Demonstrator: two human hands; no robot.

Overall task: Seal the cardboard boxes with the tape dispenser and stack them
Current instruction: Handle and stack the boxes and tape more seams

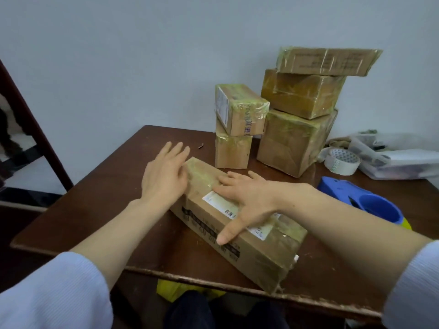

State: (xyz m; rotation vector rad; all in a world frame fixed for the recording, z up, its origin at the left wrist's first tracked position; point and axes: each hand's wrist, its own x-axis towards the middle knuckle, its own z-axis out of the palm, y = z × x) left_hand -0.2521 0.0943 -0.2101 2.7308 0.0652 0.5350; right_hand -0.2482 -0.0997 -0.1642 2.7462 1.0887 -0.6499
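- A dark desk (95,210) stands against a pale wall, with the taped stacked boxes (301,96) at its back right.
- The long box (261,252) lies diagonally, its far end to the left and its near end at the front edge.
- The right hand (247,198) lies flat on top, fingers spread, holding nothing.
- The left hand (164,176), fingers straight, is beside the far end; blur hides any contact.
- The stacks lie beyond the box's far end.

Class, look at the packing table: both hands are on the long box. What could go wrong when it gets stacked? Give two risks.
1. The long box lies with its near end at the edge of the table; a push from the right hand might slide it off.
2. The flat top box overhangs the tall stack; adding more weight could topple it.
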